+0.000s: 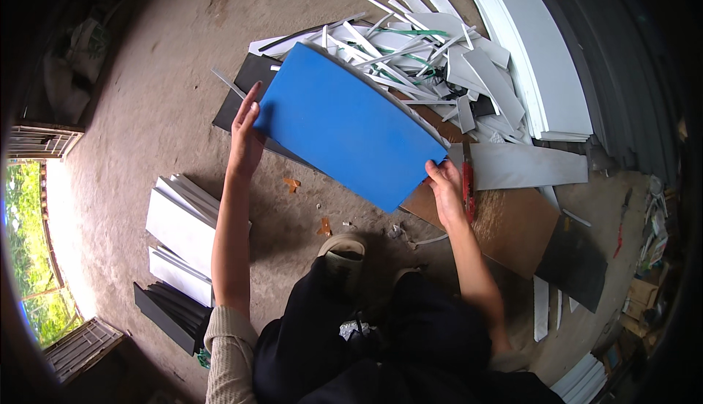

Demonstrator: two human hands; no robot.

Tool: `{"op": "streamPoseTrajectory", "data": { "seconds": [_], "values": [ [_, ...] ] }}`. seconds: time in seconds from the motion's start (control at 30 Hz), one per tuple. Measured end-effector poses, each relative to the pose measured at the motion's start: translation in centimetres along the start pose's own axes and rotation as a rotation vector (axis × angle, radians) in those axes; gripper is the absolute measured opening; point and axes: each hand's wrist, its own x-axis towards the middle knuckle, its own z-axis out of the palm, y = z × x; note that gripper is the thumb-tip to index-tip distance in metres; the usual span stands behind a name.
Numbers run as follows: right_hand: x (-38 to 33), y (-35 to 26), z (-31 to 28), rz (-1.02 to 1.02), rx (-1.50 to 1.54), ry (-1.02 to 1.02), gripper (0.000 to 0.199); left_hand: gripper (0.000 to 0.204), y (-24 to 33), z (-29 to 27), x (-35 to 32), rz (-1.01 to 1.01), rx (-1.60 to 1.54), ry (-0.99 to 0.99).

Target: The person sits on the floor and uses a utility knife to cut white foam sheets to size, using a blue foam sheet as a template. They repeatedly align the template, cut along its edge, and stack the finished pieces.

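A flat blue rectangular sheet (344, 122) is held up in front of me, tilted down toward the right. My left hand (247, 126) grips its left edge, with the fingers partly behind it. At the lower right corner, my right hand (444, 190) pinches the sheet with the thumb on its face. Just beside that hand is a red-handled tool (469, 188), lying on a brown board (512, 232). The sheet covers part of a black sheet (245, 96) and of the scrap heap behind it.
A heap of white offcut strips (395, 56) lies on the floor ahead. Long white sheets (538, 60) are stacked at the far right. On the left stand white panels (179, 228) and black panels (172, 312). A red-handled blade (622, 217) lies at the right.
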Motion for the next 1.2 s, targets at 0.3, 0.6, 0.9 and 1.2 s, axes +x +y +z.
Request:
{"op": "streamPoseTrajectory", "data": {
  "seconds": [0.3,0.6,0.9,1.2],
  "values": [
    [-3.4,5.3,2.0,0.187,0.136,0.026,0.019,0.041,-10.2,5.8,-5.3,-0.247,-0.231,0.200],
    [-4.2,4.1,-2.9,0.142,-0.333,0.058,0.033,0.031,-7.6,3.9,-9.2,-0.521,0.078,0.242],
    [1.9,4.8,-1.6,-0.079,-0.575,-0.071,0.020,0.045,-12.3,5.0,-4.7,-0.352,0.234,0.209],
    [6.0,6.3,0.3,-0.146,-0.792,0.015,0.017,0.062,-13.9,4.8,-3.9,-0.248,0.641,0.329]
  ]
}}
